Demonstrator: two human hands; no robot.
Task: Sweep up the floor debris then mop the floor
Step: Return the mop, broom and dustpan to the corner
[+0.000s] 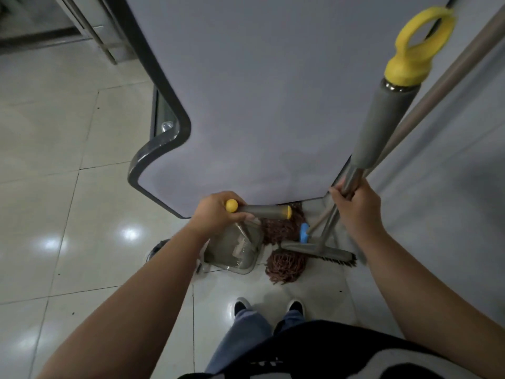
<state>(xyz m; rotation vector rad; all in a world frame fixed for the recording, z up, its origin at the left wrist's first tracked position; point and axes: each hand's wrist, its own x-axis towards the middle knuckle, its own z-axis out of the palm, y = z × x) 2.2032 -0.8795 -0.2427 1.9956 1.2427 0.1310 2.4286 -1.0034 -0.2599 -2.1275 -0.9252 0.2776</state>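
Observation:
My left hand [218, 212] grips the grey, yellow-tipped handle of a grey dustpan [235, 253], which stands on the tiled floor below the hand. My right hand [355, 206] grips the metal shaft of a broom [382, 127] with a grey sleeve and a yellow ring cap. The broom's grey head and dark bristles [322, 254] rest on the floor to the right of the dustpan. A brown string mop [287, 262] lies on the floor between dustpan and broom head, and its tan pole [442, 88] leans up to the right.
A grey-blue table [273, 91] with a dark rounded rim stands right in front of me, above the tools. A grey wall [464, 187] runs along the right. Glossy pale tiles [68, 187] spread out to the left. My shoes [269, 306] stand just behind the mop.

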